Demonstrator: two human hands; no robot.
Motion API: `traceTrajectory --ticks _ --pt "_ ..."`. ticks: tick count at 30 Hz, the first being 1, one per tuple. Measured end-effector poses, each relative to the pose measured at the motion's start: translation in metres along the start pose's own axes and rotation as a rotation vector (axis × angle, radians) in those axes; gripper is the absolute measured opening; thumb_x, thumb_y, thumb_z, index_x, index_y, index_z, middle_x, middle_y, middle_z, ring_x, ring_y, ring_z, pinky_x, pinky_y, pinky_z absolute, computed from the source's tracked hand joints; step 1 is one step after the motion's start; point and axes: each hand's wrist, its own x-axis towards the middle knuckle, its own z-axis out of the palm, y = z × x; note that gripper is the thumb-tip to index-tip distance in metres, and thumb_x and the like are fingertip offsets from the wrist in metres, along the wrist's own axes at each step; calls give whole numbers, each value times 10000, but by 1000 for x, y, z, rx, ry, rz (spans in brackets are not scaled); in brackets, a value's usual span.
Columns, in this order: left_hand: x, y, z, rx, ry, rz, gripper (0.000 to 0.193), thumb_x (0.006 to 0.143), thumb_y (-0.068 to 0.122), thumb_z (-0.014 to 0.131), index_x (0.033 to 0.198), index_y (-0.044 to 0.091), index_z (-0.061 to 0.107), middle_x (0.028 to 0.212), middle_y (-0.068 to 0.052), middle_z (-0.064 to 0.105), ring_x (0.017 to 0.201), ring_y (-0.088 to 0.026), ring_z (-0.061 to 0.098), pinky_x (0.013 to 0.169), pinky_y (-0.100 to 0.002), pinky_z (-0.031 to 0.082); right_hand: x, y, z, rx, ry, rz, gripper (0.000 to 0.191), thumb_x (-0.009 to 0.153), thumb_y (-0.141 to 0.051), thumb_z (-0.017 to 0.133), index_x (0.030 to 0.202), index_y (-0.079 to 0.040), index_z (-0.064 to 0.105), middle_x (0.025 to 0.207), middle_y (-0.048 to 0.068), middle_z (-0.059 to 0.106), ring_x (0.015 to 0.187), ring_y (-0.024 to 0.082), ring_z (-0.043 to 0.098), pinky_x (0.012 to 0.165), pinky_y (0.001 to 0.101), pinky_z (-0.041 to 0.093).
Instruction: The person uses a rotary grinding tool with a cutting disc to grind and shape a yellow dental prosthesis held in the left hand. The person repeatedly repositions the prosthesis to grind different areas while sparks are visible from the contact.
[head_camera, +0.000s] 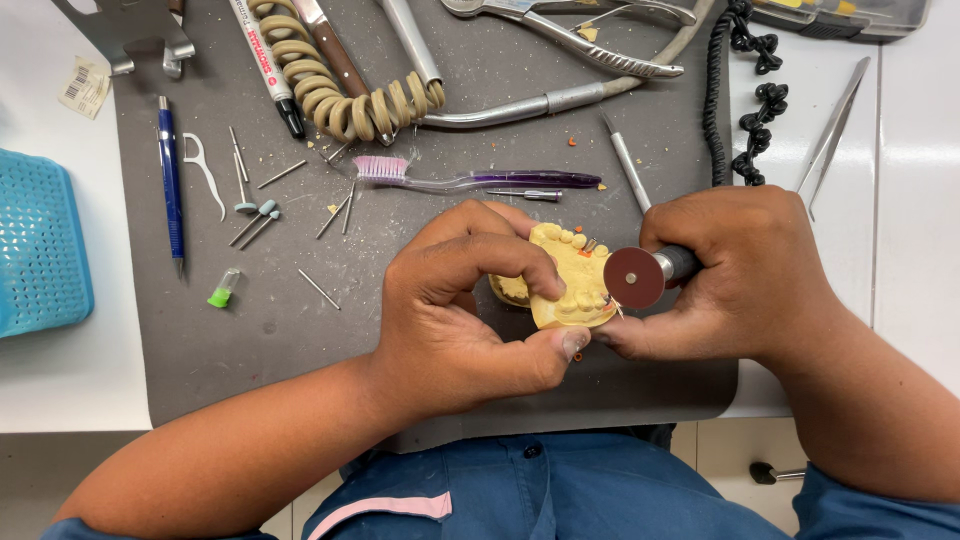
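Left hand (455, 300) closed around a yellow dental cast (568, 285), forefinger curled over its top, thumb pressed under its near edge; cast held just above the grey mat (250, 330) on the bench (60, 390)

Right hand (745, 275) gripped on a rotary handpiece (678, 263), most of it hidden in the fist; its dark red disc (634, 277) stands out from the fingers and meets the cast's tooth row on the side facing the right hand. Thumbs of both hands touch just below the cast

Beyond the left hand's knuckles: a purple toothbrush (470, 180) with pink bristles, lying flat. Further out on that side, loose burs (255, 215) scattered (some tipped pale blue), a small green-capped vial (223, 290), a blue pen (171, 180), a blue mesh basket (40, 240) at the bench edge

Beyond the right hand: a coiled black cord (752, 110), steel tweezers (830, 135). Far side of the mat holds a beige coiled hose (330, 95) and pliers (570, 35)
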Motion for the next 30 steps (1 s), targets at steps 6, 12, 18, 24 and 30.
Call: traceTrajectory --ticks 6,12,18,24,30 --pt "-1 -1 1 -15 8 5 252 799 85 879 966 71 690 1037 -44 654 1029 -149 628 928 -272 547 -1 1 1 -7 -6 13 495 548 -494 878 567 -67 630 445 26 510 389 150 527 389 311 352" --pt "0 -1 1 -15 7 -2 257 796 94 884 966 70 692 1034 -42 654 1033 -146 624 935 -269 542 -1 2 0 -25 4 -2 488 544 -497 867 602 -66 645 463 27 517 404 154 527 403 309 355" --pt "-1 -1 0 -9 3 0 260 795 91 883 964 68 687 1039 -41 648 1035 -146 615 950 -269 533 -2 2 1 -14 -2 -4 505 552 -518 862 584 -66 639 449 20 509 394 151 527 392 304 353" --pt "0 -1 2 -35 12 -2 257 797 87 887 964 66 693 1033 -42 646 1008 -141 612 921 -260 525 -2 2 1 0 1 -9 535 564 -556 864 577 -72 634 440 10 507 389 138 532 380 302 351" --pt "0 -1 2 -30 15 3 254 798 85 890 960 63 695 1028 -40 643 991 -133 608 908 -252 520 -2 1 0 -12 -2 3 523 553 -540 865 583 -71 636 454 20 514 395 147 532 391 304 352"
